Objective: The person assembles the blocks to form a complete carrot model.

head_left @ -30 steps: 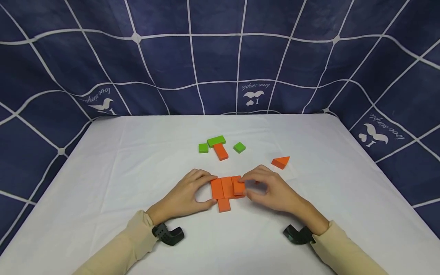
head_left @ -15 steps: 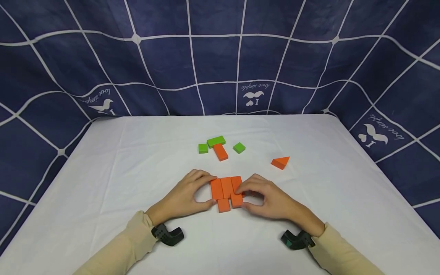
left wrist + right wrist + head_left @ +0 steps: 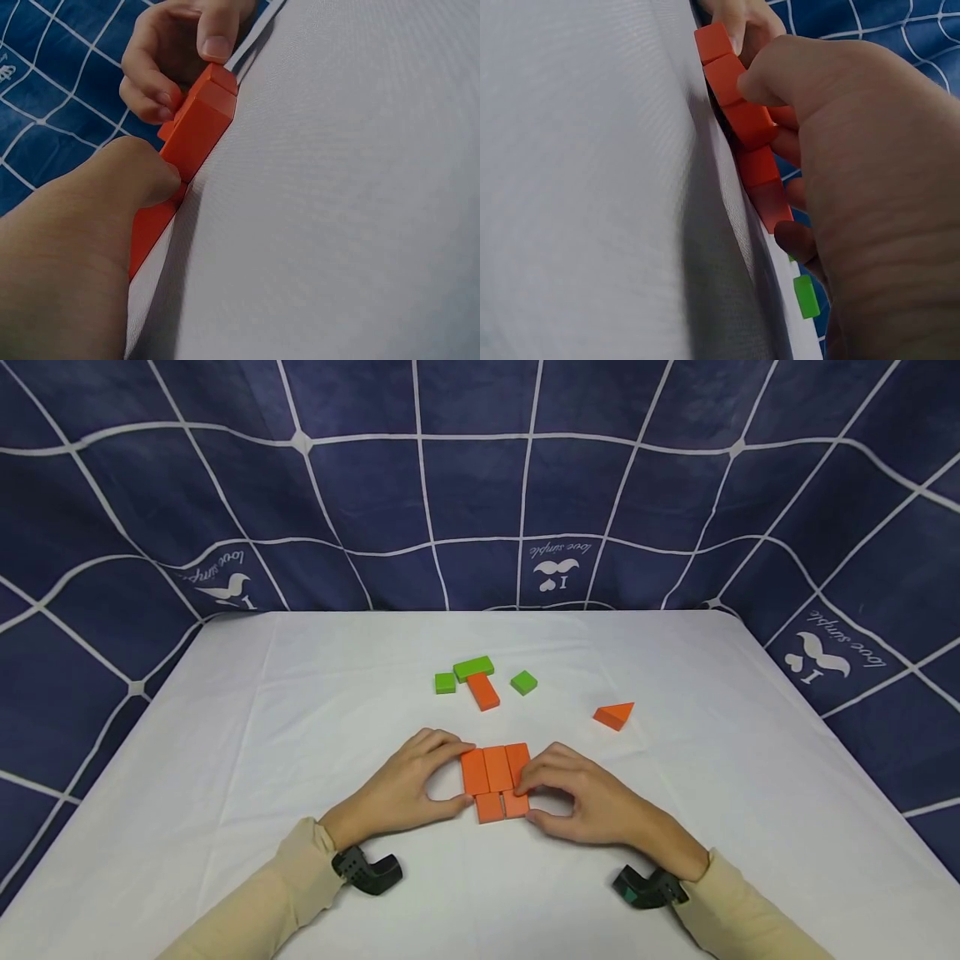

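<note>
In the head view, three orange rectangular blocks [image 3: 497,768] lie side by side, with a small orange block [image 3: 490,807] and another small orange block [image 3: 515,805] along their near side. My left hand [image 3: 408,785] holds the leftmost rectangular block [image 3: 474,772] between index finger at its far end and thumb at its near end. With thumb and fingertips my right hand [image 3: 588,793] pinches the right small block, covering part of the rightmost rectangular one. The right wrist view shows that thumb against an orange block face [image 3: 724,79].
Farther back lie a green bar [image 3: 474,669], a green square block [image 3: 445,683], another green square [image 3: 524,682] and a loose orange block [image 3: 483,691]. An orange triangular block [image 3: 614,717] is to the right. White cloth [image 3: 315,693] covers the table; a blue grid curtain [image 3: 480,485] hangs behind.
My right hand has brought the small orange block down toward me from atop the rightmost rectangular block, to lie beside the other small one. My left hand stays in place.
</note>
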Demonstrator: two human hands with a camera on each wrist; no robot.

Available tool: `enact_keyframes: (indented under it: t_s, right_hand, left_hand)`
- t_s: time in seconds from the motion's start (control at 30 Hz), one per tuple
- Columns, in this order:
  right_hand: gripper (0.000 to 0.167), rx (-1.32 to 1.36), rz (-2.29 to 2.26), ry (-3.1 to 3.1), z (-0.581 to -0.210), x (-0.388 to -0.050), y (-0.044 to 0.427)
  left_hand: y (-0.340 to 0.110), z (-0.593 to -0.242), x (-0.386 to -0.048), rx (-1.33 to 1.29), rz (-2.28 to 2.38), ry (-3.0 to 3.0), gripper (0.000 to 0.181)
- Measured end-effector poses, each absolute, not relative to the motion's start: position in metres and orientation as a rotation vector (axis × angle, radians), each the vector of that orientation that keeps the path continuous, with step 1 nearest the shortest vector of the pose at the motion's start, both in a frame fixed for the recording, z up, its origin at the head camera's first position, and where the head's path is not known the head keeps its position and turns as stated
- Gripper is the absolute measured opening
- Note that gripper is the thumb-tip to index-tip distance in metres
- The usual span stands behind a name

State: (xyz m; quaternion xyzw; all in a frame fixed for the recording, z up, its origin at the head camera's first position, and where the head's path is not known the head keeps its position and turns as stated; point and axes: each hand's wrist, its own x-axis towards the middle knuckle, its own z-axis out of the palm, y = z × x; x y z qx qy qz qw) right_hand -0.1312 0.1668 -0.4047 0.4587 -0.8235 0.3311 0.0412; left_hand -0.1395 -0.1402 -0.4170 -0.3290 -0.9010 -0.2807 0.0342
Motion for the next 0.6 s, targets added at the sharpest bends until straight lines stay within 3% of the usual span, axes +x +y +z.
enact_keyframes:
  t_s: [0.6]
  right_hand:
    - [0.023, 1.422, 0.997, -2.527, -0.4077, -0.1323, 0.1681]
  left_hand:
    - [-0.1389, -0.4151, -0.1389, -1.002, -0.849, -2.786, 0.062]
